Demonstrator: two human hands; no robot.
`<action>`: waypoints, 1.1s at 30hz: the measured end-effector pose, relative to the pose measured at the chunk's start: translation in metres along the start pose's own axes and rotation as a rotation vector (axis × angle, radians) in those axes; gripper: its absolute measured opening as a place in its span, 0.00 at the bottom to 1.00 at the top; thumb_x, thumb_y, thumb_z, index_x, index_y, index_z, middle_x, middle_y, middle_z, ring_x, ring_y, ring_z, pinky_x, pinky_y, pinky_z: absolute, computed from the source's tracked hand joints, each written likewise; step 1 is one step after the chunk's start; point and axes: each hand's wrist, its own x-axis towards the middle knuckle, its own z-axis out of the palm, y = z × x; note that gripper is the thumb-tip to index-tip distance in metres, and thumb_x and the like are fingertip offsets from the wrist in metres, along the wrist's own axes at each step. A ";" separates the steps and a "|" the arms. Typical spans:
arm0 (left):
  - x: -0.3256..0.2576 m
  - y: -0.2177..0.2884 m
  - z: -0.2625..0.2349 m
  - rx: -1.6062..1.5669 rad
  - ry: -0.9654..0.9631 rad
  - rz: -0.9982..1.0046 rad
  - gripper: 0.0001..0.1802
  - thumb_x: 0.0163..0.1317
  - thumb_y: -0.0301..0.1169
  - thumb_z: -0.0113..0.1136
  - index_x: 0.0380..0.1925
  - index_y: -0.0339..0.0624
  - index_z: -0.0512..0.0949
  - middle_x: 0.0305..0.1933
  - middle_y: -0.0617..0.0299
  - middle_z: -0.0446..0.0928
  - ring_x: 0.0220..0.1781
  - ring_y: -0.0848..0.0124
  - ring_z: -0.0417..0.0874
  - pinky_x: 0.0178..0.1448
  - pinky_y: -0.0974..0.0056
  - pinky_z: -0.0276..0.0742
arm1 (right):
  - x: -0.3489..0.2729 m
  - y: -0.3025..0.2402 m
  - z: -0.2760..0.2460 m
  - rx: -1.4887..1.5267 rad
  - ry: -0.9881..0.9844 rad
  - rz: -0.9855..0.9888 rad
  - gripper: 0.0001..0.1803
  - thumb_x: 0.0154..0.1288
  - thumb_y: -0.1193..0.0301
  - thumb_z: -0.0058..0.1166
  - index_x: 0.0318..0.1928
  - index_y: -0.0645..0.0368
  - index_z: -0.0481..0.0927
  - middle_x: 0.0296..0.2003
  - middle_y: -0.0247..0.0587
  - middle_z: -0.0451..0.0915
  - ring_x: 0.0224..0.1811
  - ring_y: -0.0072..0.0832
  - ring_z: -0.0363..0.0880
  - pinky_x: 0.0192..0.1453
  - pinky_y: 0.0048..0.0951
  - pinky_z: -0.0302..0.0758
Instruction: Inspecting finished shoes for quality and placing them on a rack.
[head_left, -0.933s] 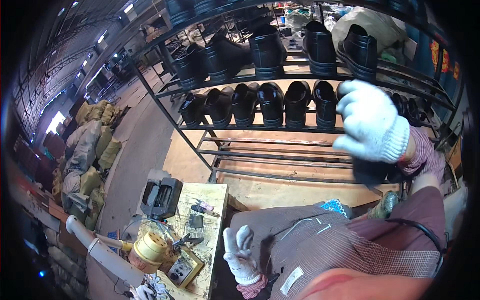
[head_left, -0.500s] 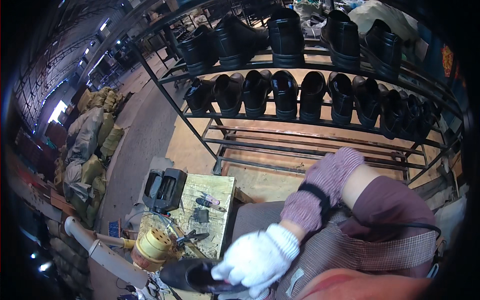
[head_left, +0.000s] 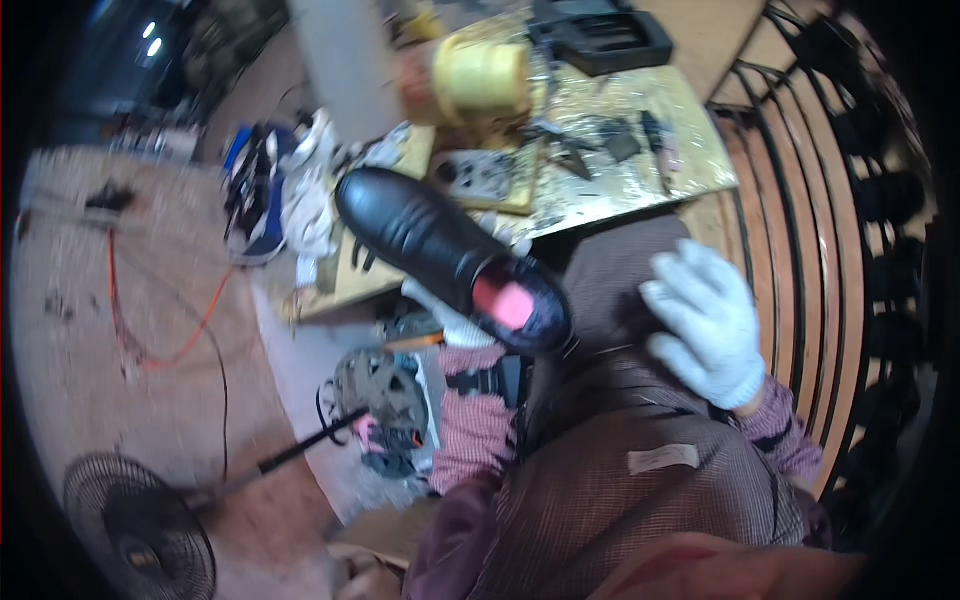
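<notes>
A black leather shoe (head_left: 430, 235) is held tilted in front of me, its toe toward the upper left. Inside its opening shows a pink patch (head_left: 514, 306). My left hand (head_left: 448, 314), in a white glove, grips the shoe from below; most of its fingers are hidden beneath it. To the right, over my apron, my right hand (head_left: 708, 325) is apart from the shoe. It wears a white glove and its fingers are stretched out, holding nothing.
Beyond the shoe stands a work table (head_left: 700, 150) with a yellow pot (head_left: 480, 78), a black box-like device (head_left: 610, 42) and small hand tools. A metal rack (head_left: 800, 250) with black shoes runs along the right. A fan (head_left: 140, 530) and an orange cable (head_left: 180, 355) lie lower left.
The view has swung left. My right hand has come away from the shoe and opened at the right. The shoe and my left hand are now more fully in view.
</notes>
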 end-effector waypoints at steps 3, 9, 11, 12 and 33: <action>0.036 0.011 -0.009 -0.121 0.001 0.026 0.41 0.83 0.59 0.44 0.82 0.41 0.59 0.76 0.48 0.71 0.74 0.55 0.76 0.82 0.44 0.67 | -0.014 0.018 0.005 -0.117 0.048 0.077 0.28 0.75 0.51 0.59 0.59 0.62 0.87 0.66 0.52 0.82 0.73 0.57 0.75 0.77 0.57 0.69; 0.089 0.023 -0.023 -0.305 -0.082 0.014 0.40 0.83 0.58 0.43 0.82 0.41 0.60 0.78 0.49 0.69 0.76 0.55 0.74 0.84 0.42 0.65 | -0.044 0.036 0.025 -0.146 -0.018 0.191 0.29 0.80 0.48 0.54 0.61 0.61 0.85 0.67 0.50 0.80 0.74 0.56 0.73 0.78 0.57 0.67; 0.103 0.024 -0.029 -0.365 -0.131 -0.012 0.39 0.84 0.57 0.43 0.82 0.42 0.60 0.79 0.50 0.69 0.77 0.55 0.73 0.85 0.42 0.64 | -0.047 0.038 0.030 -0.139 -0.034 0.214 0.29 0.80 0.47 0.52 0.61 0.60 0.84 0.67 0.49 0.80 0.74 0.56 0.74 0.77 0.57 0.67; 0.109 0.025 -0.031 -0.396 -0.163 -0.027 0.39 0.84 0.57 0.42 0.82 0.42 0.60 0.80 0.50 0.68 0.78 0.55 0.73 0.85 0.41 0.64 | -0.046 0.039 0.031 -0.141 -0.042 0.204 0.28 0.80 0.47 0.52 0.60 0.60 0.85 0.66 0.49 0.81 0.73 0.56 0.74 0.77 0.58 0.67; 0.091 0.054 0.011 -0.424 -0.253 -0.370 0.30 0.81 0.49 0.53 0.72 0.41 0.72 0.61 0.49 0.83 0.62 0.56 0.85 0.75 0.45 0.78 | -0.027 0.038 0.037 -0.106 -0.007 0.138 0.25 0.76 0.52 0.59 0.59 0.59 0.86 0.66 0.48 0.81 0.73 0.54 0.74 0.77 0.57 0.67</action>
